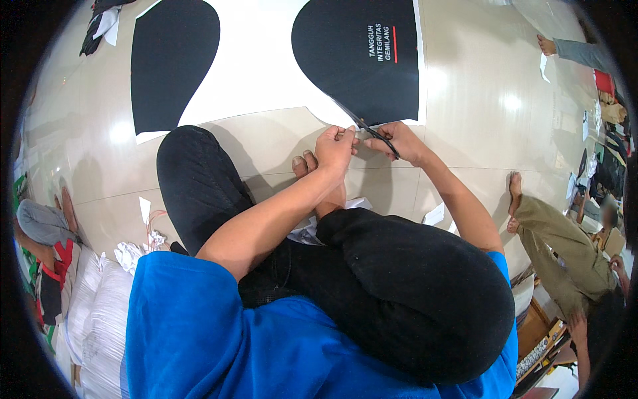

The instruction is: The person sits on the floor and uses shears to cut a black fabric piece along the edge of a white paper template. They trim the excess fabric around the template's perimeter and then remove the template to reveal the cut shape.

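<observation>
Scissors (365, 126) at a white sheet's (252, 60) near edge, on the floor (478, 133).
The right hand's (403, 143) fingers grip the scissors; the blades meet the sheet at its white-lettered black panel (345, 60), toward the near right corner. The left hand's (334, 149) fingers are pinched together beside them, hold unclear. White sacks (109, 319) hide their contents.

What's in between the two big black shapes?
In the head view, plain white sheet lies between the left black panel and the right black panel.
</observation>
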Demonstrator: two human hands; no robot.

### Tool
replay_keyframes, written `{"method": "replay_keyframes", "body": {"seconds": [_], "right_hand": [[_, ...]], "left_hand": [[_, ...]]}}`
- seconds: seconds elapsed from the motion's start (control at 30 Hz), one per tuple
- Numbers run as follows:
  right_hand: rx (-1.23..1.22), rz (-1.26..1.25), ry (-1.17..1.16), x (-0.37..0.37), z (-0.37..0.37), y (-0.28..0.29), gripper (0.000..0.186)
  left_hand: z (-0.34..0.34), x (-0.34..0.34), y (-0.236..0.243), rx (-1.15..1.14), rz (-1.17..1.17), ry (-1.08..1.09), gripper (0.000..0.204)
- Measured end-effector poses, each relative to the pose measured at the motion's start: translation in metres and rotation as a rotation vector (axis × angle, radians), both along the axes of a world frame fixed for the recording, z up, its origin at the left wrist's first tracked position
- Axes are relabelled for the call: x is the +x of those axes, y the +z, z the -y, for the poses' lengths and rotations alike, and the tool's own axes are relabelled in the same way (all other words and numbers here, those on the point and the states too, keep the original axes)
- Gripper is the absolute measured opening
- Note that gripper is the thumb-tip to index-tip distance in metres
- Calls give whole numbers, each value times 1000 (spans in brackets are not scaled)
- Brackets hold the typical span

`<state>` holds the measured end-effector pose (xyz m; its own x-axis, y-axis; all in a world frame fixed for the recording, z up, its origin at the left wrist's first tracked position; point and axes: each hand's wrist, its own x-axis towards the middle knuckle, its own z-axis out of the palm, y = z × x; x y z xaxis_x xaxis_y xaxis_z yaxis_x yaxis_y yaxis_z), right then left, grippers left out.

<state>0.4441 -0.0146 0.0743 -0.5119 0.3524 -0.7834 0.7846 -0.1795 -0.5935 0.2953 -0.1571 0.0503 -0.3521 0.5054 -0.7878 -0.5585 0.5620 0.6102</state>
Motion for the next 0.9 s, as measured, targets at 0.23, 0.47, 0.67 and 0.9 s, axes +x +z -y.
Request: {"method": "replay_keyframes", "body": {"seconds": [0.23, 0.47, 0.67, 0.9], "right_hand": [[46, -2, -1, -17, 2, -4, 44], [17, -25, -39, -23, 2, -6, 51], [24, -12, -44, -25, 3, -4, 49], [31, -19, -31, -20, 5, -9, 42]], "left_hand": [[3, 0, -5, 45, -22, -13, 20], [6, -1, -2, 52, -38, -10, 21], [6, -2, -1, 41, -23, -13, 20], [9, -4, -1, 25, -20, -36, 18]]}}
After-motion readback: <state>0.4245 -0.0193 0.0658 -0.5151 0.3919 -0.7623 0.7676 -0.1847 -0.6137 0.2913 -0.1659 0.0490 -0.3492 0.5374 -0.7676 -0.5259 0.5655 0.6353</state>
